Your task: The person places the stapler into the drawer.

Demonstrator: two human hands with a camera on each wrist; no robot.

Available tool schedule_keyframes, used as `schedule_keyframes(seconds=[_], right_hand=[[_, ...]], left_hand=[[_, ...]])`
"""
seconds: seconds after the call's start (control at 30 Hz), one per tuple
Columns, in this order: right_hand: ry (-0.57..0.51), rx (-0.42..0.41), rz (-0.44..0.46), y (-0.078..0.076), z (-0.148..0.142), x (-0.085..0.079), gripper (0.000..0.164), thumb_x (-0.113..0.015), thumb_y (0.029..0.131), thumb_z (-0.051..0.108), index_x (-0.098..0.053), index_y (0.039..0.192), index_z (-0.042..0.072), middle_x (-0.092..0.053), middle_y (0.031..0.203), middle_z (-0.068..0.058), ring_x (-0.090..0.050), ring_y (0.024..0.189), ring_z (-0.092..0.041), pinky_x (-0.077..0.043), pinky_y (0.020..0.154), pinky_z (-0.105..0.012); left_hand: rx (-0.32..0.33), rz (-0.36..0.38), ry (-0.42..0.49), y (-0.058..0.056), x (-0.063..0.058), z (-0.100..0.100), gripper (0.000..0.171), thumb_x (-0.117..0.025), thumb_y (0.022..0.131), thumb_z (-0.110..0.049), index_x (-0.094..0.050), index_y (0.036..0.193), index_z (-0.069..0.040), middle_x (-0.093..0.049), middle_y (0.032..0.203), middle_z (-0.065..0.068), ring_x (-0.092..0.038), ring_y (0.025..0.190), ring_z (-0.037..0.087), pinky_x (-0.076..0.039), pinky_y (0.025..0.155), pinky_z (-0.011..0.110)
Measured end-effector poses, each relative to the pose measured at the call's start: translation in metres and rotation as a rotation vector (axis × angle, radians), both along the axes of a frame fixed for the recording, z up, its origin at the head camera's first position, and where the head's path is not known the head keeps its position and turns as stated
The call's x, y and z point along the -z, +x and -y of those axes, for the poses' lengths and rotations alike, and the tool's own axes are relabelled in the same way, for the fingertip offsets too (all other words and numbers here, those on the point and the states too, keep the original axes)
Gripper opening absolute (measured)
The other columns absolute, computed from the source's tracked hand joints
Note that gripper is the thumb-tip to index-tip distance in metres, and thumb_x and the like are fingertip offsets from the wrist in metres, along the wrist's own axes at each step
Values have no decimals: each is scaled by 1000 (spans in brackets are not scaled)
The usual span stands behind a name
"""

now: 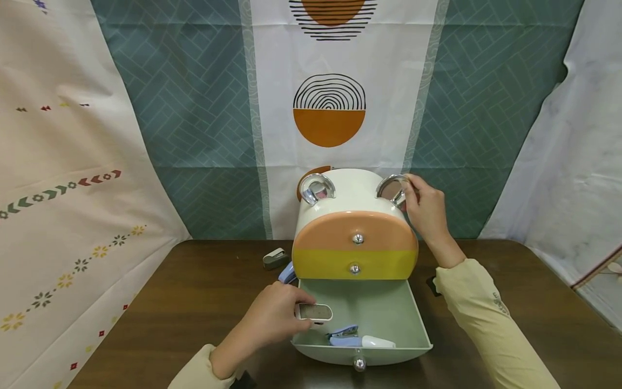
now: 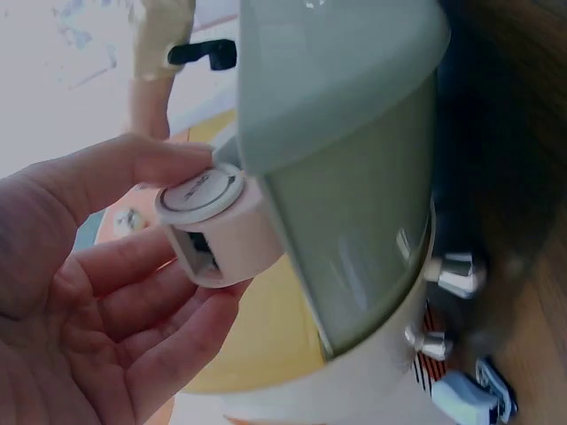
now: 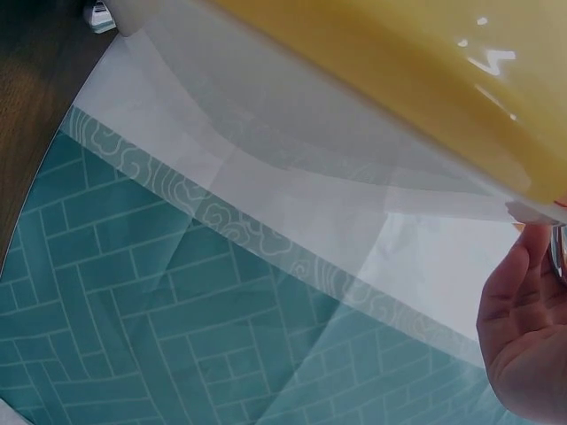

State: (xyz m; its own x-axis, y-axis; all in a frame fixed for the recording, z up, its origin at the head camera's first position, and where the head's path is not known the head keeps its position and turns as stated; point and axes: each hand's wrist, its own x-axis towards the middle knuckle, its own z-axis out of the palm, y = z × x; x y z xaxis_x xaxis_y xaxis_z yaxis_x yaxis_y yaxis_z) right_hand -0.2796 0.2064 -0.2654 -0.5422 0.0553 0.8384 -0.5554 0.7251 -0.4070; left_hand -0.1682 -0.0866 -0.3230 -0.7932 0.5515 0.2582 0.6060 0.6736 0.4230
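In the head view, my left hand (image 1: 279, 312) pinches a small rounded pink-and-white object (image 2: 232, 232) between thumb and fingers. The left wrist view shows a dark slot in its side; I cannot tell its kind. It is held over the left side of the pulled-out pale green drawer (image 1: 408, 310). Inside that drawer lie a blue stapler (image 1: 345, 340) and a white rounded item (image 1: 378, 342). With fingertips and thumb, my right hand (image 1: 427, 208) grips the right chrome ear (image 1: 392, 187) on top of the desk drawer box (image 1: 352, 189).
Left of the box, a dark grey-green stapler (image 1: 275, 259) and another blue item (image 1: 288, 273) lie on the brown table (image 1: 214, 297). Above the drawer are shut orange (image 1: 325, 232) and yellow (image 1: 325, 265) drawers. A patterned curtain (image 1: 194, 108) hangs behind the table.
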Motion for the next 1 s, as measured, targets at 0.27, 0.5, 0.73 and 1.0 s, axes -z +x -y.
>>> schedule_keyframes(seconds=[0.27,0.5,0.73,1.0], right_hand=[[1,-6,-10,-1,0,0,23,-52,91,8,-62,106,-6,-57,54,-13,-35,46,16,-32,46,-11],[3,-16,-15,-1,0,-1,23,-52,91,8,-61,106,-6,-58,55,-15,-36,46,15,-32,45,-11],[-5,-10,-9,-1,0,-1,23,-52,91,9,-62,107,-6,-59,57,-14,-37,46,16,-32,47,-10],[-7,-10,-8,0,0,0,23,-52,91,8,-62,107,-6,-57,54,-12,-37,46,15,-32,47,-11]], left_hand=[[108,-30,-155,-3,5,-13,11,-72,58,-12,-70,67,-19,-54,58,-18,-34,48,0,-27,42,17],[150,-32,-245,-7,10,-21,18,-76,58,-16,-73,75,-19,-62,69,-18,-42,55,-1,-32,47,16],[192,-16,-272,-14,21,-30,21,-78,59,-15,-74,79,-18,-64,72,-16,-48,60,-3,-37,54,14],[233,6,-289,-19,35,-40,20,-79,61,-15,-71,78,-18,-62,70,-15,-51,64,-5,-39,59,11]])
